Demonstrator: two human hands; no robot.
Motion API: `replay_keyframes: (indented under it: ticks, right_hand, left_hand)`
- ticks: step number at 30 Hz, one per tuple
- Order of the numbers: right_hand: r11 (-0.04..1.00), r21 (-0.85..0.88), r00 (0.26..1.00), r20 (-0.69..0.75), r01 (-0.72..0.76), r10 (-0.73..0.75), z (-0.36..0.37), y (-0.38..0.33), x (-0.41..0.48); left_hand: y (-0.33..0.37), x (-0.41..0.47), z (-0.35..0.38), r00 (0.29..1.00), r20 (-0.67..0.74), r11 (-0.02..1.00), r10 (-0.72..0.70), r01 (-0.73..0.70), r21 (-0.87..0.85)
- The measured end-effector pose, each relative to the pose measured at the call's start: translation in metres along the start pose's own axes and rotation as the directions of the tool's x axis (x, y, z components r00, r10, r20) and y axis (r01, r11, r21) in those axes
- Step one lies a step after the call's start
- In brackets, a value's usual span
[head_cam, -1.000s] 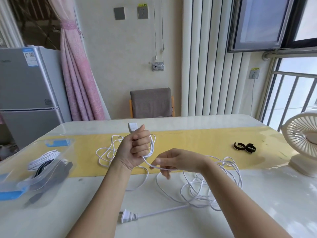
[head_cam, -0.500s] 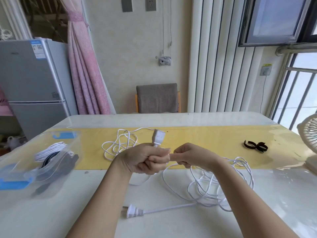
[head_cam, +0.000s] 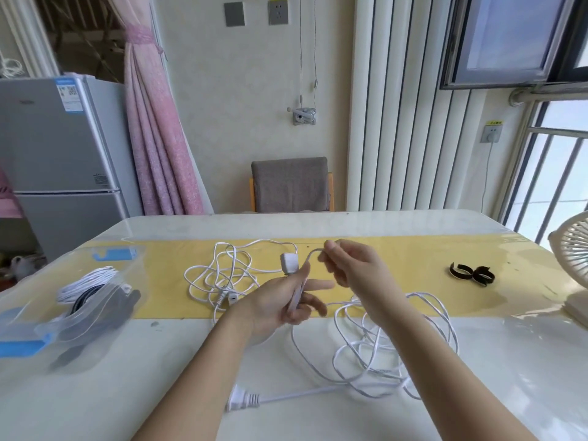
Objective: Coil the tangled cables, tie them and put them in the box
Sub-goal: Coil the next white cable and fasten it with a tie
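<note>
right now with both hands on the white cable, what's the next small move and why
Probably bring the right hand to the left hand, laying the pinched length as one loop: the left hand holds the white cable by its socket end, and most lies tangled on the table.

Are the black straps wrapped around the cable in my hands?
No, the black straps lie loose on the yellow mat, apart from the white cable.

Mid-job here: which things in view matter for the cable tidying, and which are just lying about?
Part of the job:
- held white cable, gripped by the left hand and pinched by the right hand
- second tangled cable
- black ties
- clear box, coiled cables already inside

Lying about:
- fan
- chair
- fridge
</note>
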State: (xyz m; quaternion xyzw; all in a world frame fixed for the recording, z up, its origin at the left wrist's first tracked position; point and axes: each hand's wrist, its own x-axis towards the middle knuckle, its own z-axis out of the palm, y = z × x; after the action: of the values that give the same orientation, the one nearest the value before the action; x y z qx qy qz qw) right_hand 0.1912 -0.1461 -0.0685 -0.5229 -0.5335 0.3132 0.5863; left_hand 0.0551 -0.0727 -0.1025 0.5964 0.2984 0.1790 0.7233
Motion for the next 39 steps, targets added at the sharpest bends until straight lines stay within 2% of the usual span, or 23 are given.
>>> replay_keyframes:
  ticks: [3, 5, 7, 11, 15, 16, 19, 23, 26, 28, 30, 31, 32, 34, 35, 39]
  right_hand:
    - [0.993, -0.081, 0.993, 0.096, 0.081, -0.073, 0.017, 0.003, -0.008]
    - [0.983, -0.145, 0.986, 0.133, 0.117, -0.098, 0.020, 0.004, -0.009]
    - [0.982, -0.139, 0.981, 0.164, 0.128, -0.105, 0.015, 0.001, -0.009]
    - [0.953, -0.206, 0.933, 0.330, 0.223, -0.147, 0.013, -0.004, -0.016]
    - [0.866, -0.380, 0.858, 0.504, 0.324, -0.100, 0.030, 0.002, -0.025]
    - [0.830, -0.439, 0.845, 0.531, 0.343, -0.068, 0.033, 0.005, -0.026]
    - [0.794, -0.535, 0.849, 0.526, 0.290, 0.044, 0.030, 0.012, -0.023]
    - [0.789, -0.598, 0.881, 0.441, 0.144, 0.173, 0.006, 0.015, -0.013]
    - [0.783, -0.620, 0.915, 0.346, 0.056, 0.209, -0.015, 0.017, -0.005]
    - [0.786, -0.618, 0.944, 0.276, 0.030, 0.181, -0.026, 0.019, -0.002]
    - [0.806, -0.592, 0.974, 0.185, 0.003, 0.132, -0.033, 0.020, 0.000]
    - [0.813, -0.582, 0.987, 0.130, -0.002, 0.095, -0.035, 0.020, 0.001]
    - [0.814, -0.581, 0.996, 0.069, 0.000, 0.049, -0.036, 0.021, 0.002]
    - [0.798, -0.602, 0.997, -0.049, 0.011, -0.051, -0.034, 0.020, 0.004]
    - [0.788, -0.615, 0.990, -0.101, 0.014, -0.096, -0.032, 0.019, 0.004]
    - [0.772, -0.634, 0.949, -0.216, 0.043, -0.230, -0.021, 0.017, 0.003]
  left_hand:
    - [-0.006, 0.006, 0.009, 0.984, -0.031, 0.920, 0.177, -0.176, -0.350]
    - [-0.005, 0.010, 0.011, 0.966, -0.060, 0.860, 0.251, -0.251, -0.445]
    - [-0.004, 0.010, 0.007, 0.958, -0.097, 0.815, 0.271, -0.282, -0.506]
    - [0.001, 0.004, 0.001, 0.956, -0.077, 0.778, 0.284, -0.277, -0.564]
    - [0.008, 0.003, -0.013, 0.935, -0.081, 0.621, 0.347, -0.293, -0.727]
    - [0.008, 0.003, -0.019, 0.936, -0.059, 0.601, 0.346, -0.270, -0.753]
    - [0.010, -0.004, -0.033, 0.910, 0.145, 0.548, 0.388, -0.102, -0.830]
    - [0.014, -0.023, -0.037, 0.865, 0.236, 0.674, 0.443, -0.148, -0.724]
    - [0.020, -0.030, -0.033, 0.754, 0.460, 0.757, 0.469, -0.075, -0.649]
    - [0.022, -0.033, -0.031, 0.696, 0.591, 0.833, 0.408, -0.019, -0.552]
    - [0.021, -0.034, -0.026, 0.663, 0.694, 0.922, 0.282, 0.014, -0.388]
    - [0.020, -0.034, -0.022, 0.688, 0.699, 0.968, 0.194, -0.021, -0.249]
    - [0.019, -0.034, -0.018, 0.746, 0.659, 0.995, 0.097, -0.073, -0.064]
    - [0.018, -0.035, -0.008, 0.871, 0.487, 0.951, -0.060, -0.098, 0.293]
    - [0.018, -0.034, -0.004, 0.908, 0.410, 0.919, -0.091, -0.082, 0.386]
    - [0.017, -0.022, 0.006, 0.984, 0.167, 0.906, -0.059, -0.017, 0.423]
